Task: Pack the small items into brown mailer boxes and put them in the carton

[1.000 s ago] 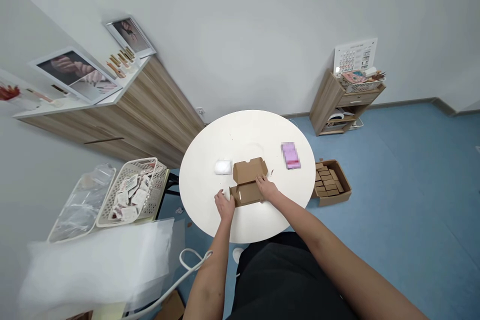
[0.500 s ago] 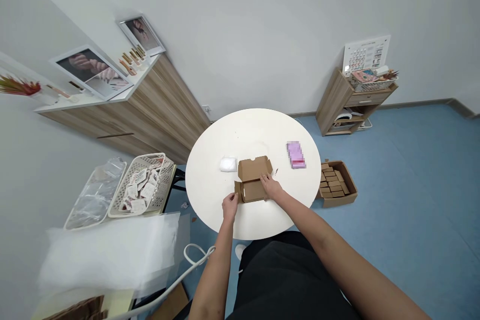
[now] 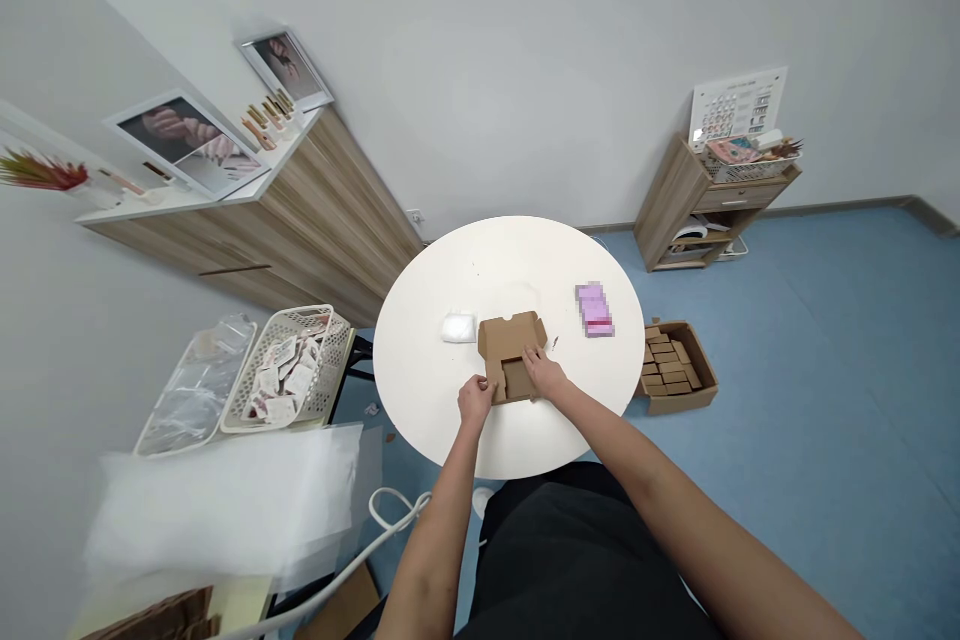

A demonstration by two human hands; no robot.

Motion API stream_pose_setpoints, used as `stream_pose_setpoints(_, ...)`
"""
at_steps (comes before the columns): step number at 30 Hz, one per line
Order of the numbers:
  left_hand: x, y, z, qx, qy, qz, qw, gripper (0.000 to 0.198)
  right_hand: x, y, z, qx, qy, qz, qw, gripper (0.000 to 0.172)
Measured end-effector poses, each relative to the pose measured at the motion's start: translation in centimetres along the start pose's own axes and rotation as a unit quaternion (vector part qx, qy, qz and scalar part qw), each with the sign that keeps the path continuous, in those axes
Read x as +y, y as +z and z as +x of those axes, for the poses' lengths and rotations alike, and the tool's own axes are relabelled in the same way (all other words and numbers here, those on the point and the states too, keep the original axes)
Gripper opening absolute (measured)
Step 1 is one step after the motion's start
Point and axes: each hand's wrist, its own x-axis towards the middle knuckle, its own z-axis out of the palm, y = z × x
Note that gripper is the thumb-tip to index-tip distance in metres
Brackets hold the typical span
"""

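A flat kraft cardboard box (image 3: 511, 340) lies open on the round white table (image 3: 480, 260), its lid flat toward the far side. My left hand (image 3: 475, 402) grips the box's near left corner, where the side flap is folded inward. My right hand (image 3: 544, 372) sits on the near right edge, with its fingers at the box's brown inner tray (image 3: 517, 379). A small white packet (image 3: 458, 327) lies left of the box. Further right, a pink package (image 3: 595, 310), pixelated in the picture, lies apart from both hands.
A cardboard carton of several small kraft boxes (image 3: 673, 370) stands on the blue floor right of the table. To the left are a wire basket of white sachets (image 3: 285, 370) and a clear plastic bag (image 3: 199, 390). A white plastic sheet (image 3: 225, 500) hangs near the lower left.
The box's left side flap has folded inward, and my left hand has moved up and right with it. My right hand stays at nearly the same spot on the box.
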Motion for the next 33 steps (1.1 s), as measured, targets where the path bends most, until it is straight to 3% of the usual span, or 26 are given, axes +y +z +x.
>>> stream_pose_setpoints(9,0.0,0.7,2.1,0.006,-0.002,0.070,0.998,0.009,-0.1,0.1,0.1,0.002,-0.001,0.017,1.000,0.124)
stream_pose_setpoints(23,-0.7,1.7,1.9,0.030,0.116,0.086,0.989,0.010,-0.4,-0.2,0.4,0.005,0.024,0.035,0.999,0.125)
stream_pose_setpoints(26,-1.2,0.8,2.9,0.029,0.125,0.057,0.990,0.006,-0.2,-0.8,1.0,0.001,0.034,0.045,0.998,0.125)
stream_pose_setpoints(29,-1.9,-1.0,4.8,0.071,0.103,0.001,0.992,0.019,0.1,-1.8,1.5,-0.008,0.040,0.049,0.998,0.124)
stream_pose_setpoints(33,-2.7,-4.1,9.0,0.111,0.051,-0.015,0.992,0.037,0.2,-2.6,1.8,-0.008,0.040,0.053,0.998,0.124)
